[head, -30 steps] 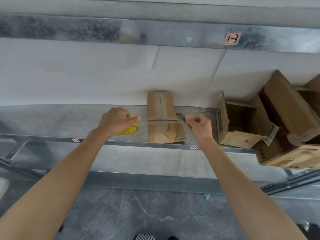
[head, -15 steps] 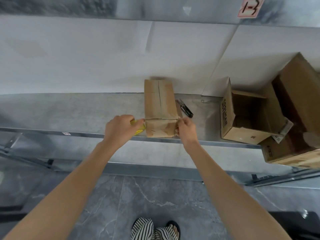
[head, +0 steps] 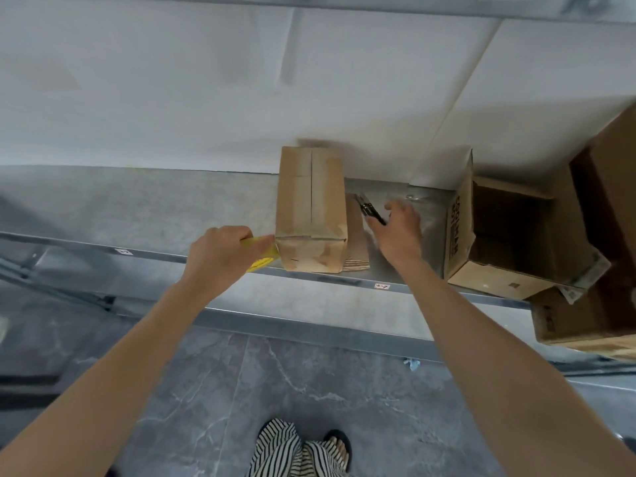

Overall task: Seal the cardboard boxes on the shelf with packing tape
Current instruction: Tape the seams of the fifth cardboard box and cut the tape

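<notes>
A small, closed cardboard box point(head: 310, 208) stands on a grey metal shelf point(head: 137, 208), its near end at the shelf's front edge. The top flaps meet in a seam running lengthwise down the middle, and glossy tape shows along the top and over the near end (the exact edges of the tape are hard to make out).

The left hand point(head: 220, 251) is curled around a yellow roll of packing tape point(head: 262, 254), gripping it with the knuckles up, and the roll touches the box's near left corner just past the fingertips. The left arm reaches up from the lower left.

The right hand point(head: 399, 232) lies to the right of the box, palm down, fingers loosely spread and holding nothing. Its fingertips are at the handle of a dark cutter point(head: 370, 208) lying on the shelf; contact cannot be told through the blur. Beyond the right hand's outer side sits an open cardboard box point(head: 495, 235).
</notes>
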Motion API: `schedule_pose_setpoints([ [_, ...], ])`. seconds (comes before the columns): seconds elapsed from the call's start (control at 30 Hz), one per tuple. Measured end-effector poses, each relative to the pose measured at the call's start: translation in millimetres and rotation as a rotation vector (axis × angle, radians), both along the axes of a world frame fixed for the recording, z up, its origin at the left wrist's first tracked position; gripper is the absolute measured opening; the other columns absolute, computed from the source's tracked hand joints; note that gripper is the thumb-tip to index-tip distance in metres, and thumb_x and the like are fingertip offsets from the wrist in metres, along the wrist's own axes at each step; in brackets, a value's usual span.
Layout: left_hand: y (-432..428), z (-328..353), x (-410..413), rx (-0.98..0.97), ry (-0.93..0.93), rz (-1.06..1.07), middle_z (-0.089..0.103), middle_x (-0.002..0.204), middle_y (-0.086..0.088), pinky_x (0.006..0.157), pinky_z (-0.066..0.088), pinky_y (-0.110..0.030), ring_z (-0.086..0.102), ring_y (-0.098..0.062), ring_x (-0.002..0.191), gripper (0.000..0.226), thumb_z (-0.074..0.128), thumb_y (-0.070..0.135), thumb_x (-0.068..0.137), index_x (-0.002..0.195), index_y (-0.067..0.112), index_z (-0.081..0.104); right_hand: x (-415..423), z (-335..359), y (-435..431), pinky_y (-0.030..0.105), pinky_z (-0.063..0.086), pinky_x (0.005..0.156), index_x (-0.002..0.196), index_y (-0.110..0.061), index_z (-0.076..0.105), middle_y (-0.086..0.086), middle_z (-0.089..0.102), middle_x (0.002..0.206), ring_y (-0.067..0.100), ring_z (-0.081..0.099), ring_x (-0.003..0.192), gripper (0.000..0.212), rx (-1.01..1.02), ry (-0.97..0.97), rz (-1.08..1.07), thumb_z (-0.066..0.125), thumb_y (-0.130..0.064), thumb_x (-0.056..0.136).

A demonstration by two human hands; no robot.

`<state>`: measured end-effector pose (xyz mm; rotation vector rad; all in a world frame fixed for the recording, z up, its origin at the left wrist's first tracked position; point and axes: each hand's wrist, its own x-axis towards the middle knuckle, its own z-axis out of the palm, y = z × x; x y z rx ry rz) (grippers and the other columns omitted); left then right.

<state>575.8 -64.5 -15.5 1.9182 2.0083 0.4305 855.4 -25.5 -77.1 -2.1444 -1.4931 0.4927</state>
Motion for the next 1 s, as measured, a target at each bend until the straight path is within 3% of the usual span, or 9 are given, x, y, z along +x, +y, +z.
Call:
schedule_pose_setpoints([
  [0.07,-1,-2,1,0.006,0.013,0.013,0.046,0.051,-0.001,0.05,0.031,-0.026,0.041,-0.017,0.051,0.056,0.041,0.064,0.067,0.058,0.01,0.052,-1,-3,11,0.04,0.038,0.093,0.115,-0.011,0.056,0.011,0.048,0.128,0.03,0.044,0.117,0.045,-0.078,-0.099,0.03,0.061,-0.045,0.087],
  [0.17,-3,-1,3,0.011,0.027,0.019,0.047,0.051,-0.002,0.05,0.03,-0.026,0.042,-0.018,0.052,0.057,0.04,0.064,0.068,0.058,0.009,0.053,-3,-2,22,0.04,0.04,0.093,0.11,-0.007,0.06,0.015,0.051,0.124,0.034,0.046,0.116,0.04,-0.111,-0.115,0.032,0.059,-0.041,0.089],
  [0.3,-5,2,6,-0.009,0.035,0.007,0.052,0.054,-0.002,0.05,0.029,-0.025,0.045,-0.015,0.052,0.055,0.041,0.064,0.07,0.06,0.012,0.056,0,6,18,0.032,0.044,0.074,0.101,-0.006,0.064,0.014,0.061,0.109,0.031,0.057,0.099,0.028,-0.089,0.017,-0.054,0.059,-0.031,0.091],
  [0.43,-3,5,9,0.01,0.019,-0.054,0.054,0.056,-0.005,0.05,0.028,-0.026,0.045,-0.016,0.052,0.053,0.05,0.057,0.084,0.06,0.01,0.053,-3,37,-2,0.016,0.035,0.054,0.102,-0.012,0.056,0.0,0.061,0.092,0.012,0.057,0.079,0.016,0.113,0.356,-0.198,0.056,-0.026,0.094],
  [0.53,0,8,13,0.042,-0.006,-0.129,0.051,0.055,-0.004,0.051,0.027,-0.026,0.044,-0.017,0.052,0.057,0.045,0.062,0.083,0.06,0.01,0.052,-24,79,-18,0.004,0.036,0.053,0.101,-0.016,0.052,-0.015,0.053,0.081,-0.003,0.05,0.07,0.009,0.364,0.446,-0.211,0.053,-0.023,0.094],
  [0.63,4,8,18,-0.021,-0.023,-0.198,0.058,0.056,-0.002,0.051,0.031,-0.026,0.053,-0.016,0.056,0.059,0.04,0.066,0.079,0.065,0.011,0.057,-66,109,-32,0.01,0.037,0.055,0.105,-0.012,0.055,-0.013,0.055,0.078,-0.001,0.051,0.066,0.013,0.508,0.467,-0.088,0.046,-0.017,0.097],
  [0.73,11,8,21,-0.206,-0.125,-0.288,0.059,0.047,0.004,0.054,0.037,-0.025,0.058,-0.014,0.056,0.05,0.042,0.059,0.078,0.063,0.014,0.056,-107,115,-40,0.021,0.029,0.058,0.107,-0.006,0.056,0.001,0.058,0.086,0.016,0.049,0.074,0.02,0.369,0.37,0.086,0.041,-0.015,0.098],
  [0.87,20,14,17,-0.422,-0.342,-0.544,0.066,0.058,0.005,0.054,0.044,-0.022,0.061,-0.01,0.053,0.009,0.051,0.026,0.082,0.083,0.021,0.058,-114,107,-41,0.016,0.031,0.052,0.096,-0.018,0.057,-0.002,0.053,0.081,0.014,0.046,0.073,0.018,0.126,0.321,0.046,0.039,-0.019,0.098],
  [1.0,23,17,13,-0.642,-0.602,-0.713,0.066,0.06,-0.002,0.048,0.046,-0.02,0.058,-0.015,0.047,0.014,0.058,0.018,0.083,0.097,0.016,0.061,-117,102,-44,0.017,0.031,0.055,0.104,-0.019,0.059,-0.004,0.055,0.089,0.011,0.049,0.079,0.019,0.129,0.299,-0.022,0.041,-0.022,0.098],
])
